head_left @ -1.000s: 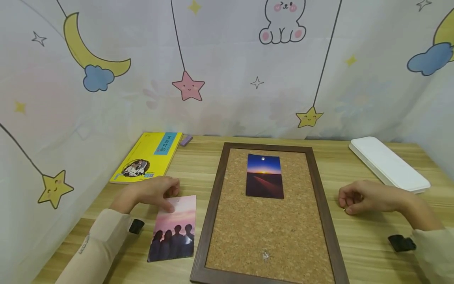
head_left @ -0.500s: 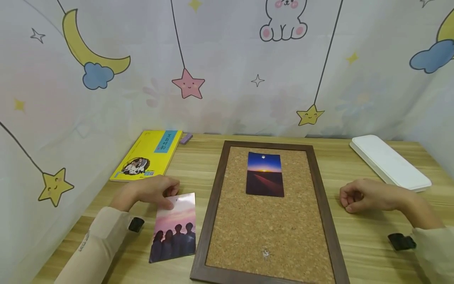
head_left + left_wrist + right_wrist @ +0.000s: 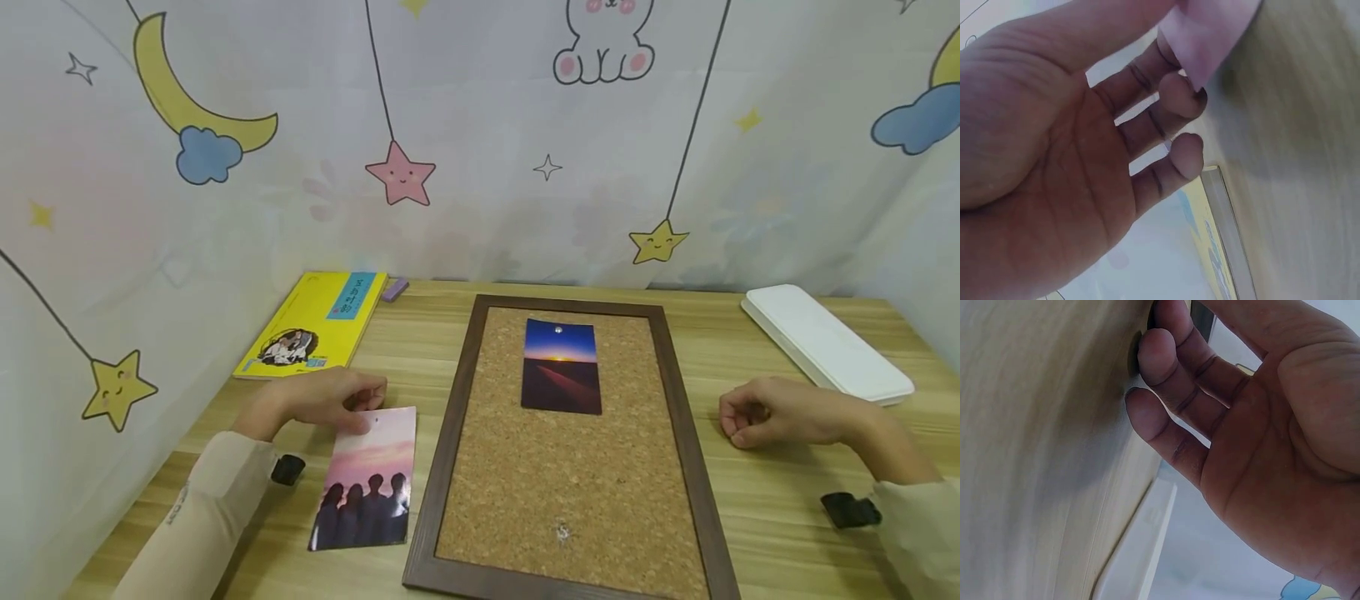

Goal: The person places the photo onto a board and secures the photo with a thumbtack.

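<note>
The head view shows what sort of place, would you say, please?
Probably a small indoor craft or study corner: a wood-grain table holds a framed corkboard and a yellow book, with a cloth-like backdrop printed with stars and a moon behind.

You are seeing two hands, your left hand [image 3: 318,398] and your right hand [image 3: 791,414], with two sleeves [image 3: 202,508] and two black clips [image 3: 288,470]. Two photos [image 3: 363,467] are showing: one pink, with four figures [image 3: 375,506], and one blue, with one pin [image 3: 558,330]. You are also facing one board [image 3: 555,467], one book [image 3: 333,300], one eraser [image 3: 395,290], one case [image 3: 828,342] and one table [image 3: 787,508]. On the cloth [image 3: 487,108], you are counting one bear [image 3: 604,64], one pink star [image 3: 401,175], two large yellow stars [image 3: 658,243], three small yellow stars [image 3: 748,121], three outlined stars [image 3: 547,167], two moons [image 3: 159,75] and two clouds [image 3: 208,156], some running out of view.
</note>
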`<state>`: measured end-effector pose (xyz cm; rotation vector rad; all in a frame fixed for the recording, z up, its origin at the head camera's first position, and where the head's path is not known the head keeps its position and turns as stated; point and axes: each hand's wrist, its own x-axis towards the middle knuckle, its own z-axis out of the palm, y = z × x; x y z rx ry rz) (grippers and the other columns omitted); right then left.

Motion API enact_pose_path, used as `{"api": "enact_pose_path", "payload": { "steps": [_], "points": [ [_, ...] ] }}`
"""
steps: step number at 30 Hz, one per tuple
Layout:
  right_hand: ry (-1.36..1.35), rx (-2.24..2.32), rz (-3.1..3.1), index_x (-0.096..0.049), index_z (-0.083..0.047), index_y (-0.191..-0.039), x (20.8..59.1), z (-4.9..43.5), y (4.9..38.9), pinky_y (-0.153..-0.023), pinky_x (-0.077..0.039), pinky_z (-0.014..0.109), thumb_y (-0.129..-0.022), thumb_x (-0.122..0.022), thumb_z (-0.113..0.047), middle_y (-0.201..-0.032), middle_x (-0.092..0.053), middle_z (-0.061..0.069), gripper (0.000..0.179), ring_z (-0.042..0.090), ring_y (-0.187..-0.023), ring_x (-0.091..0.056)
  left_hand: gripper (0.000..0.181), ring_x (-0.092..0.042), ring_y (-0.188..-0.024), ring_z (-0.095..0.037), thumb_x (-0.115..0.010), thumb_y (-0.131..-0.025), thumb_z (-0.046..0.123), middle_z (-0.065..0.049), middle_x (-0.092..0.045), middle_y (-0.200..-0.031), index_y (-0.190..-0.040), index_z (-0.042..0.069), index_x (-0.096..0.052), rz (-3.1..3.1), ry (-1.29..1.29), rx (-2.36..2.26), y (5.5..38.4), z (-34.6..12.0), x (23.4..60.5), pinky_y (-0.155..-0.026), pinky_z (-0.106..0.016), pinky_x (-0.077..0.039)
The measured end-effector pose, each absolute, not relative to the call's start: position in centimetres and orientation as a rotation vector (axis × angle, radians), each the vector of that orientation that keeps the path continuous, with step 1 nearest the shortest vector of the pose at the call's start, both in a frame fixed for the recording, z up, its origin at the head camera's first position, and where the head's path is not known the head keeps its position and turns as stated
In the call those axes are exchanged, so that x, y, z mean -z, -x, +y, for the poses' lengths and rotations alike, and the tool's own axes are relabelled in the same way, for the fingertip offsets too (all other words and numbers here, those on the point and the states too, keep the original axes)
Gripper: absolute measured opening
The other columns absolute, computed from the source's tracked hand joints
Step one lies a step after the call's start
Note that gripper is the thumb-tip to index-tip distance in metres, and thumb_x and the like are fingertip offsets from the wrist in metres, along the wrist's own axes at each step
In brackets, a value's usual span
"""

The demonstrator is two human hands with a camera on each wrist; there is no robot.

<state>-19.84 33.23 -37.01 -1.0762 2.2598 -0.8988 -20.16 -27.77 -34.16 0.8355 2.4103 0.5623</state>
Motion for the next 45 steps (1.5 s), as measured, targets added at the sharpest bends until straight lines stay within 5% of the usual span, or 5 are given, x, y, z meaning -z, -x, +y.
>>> {"api": "enact_pose_path", "payload": {
  "steps": [19,37,45],
  "points": [
    [1.031,0.854,2.319,-0.062,-0.018,-0.093,35.6,32.2,19.5,-0.06,-0.047,0.027,-0.099,-0.064,-0.015,-0.083,-0.062,-0.009,0.007,0.006,-0.072,-0.057,0.005,-0.053,-0.071,-0.012,-0.069,-0.096,0.02,0.006,-0.056,-0.076,-0.098,0.017,-0.067,2.389,-0.937,-0.66,21.0,-28.0,34.0,-0.066,-0.026,-0.045],
    [1.066,0.857,2.348,-0.062,-0.016,-0.092,33.6,29.1,19.8,-0.058,-0.046,0.027,-0.099,-0.065,-0.014,-0.08,-0.06,-0.006,0.008,0.007,-0.068,-0.054,0.006,-0.05,-0.061,-0.018,-0.066,-0.098,0.016,0.005,-0.056,-0.069,-0.104,0.013,-0.066,2.34,-1.014,-0.732,22.1,-25.9,32.4,-0.059,-0.024,-0.041],
    [1.095,0.821,2.364,-0.062,-0.02,-0.092,33.1,27.2,20.5,-0.06,-0.047,0.028,-0.099,-0.064,-0.018,-0.082,-0.06,-0.007,0.008,0.006,-0.071,-0.054,0.006,-0.05,-0.063,-0.01,-0.063,-0.1,0.016,0.007,-0.053,-0.07,-0.105,0.016,-0.067,2.337,-1.076,-0.704,22.8,-23.7,32.4,-0.062,-0.025,-0.042]
  ]
}}
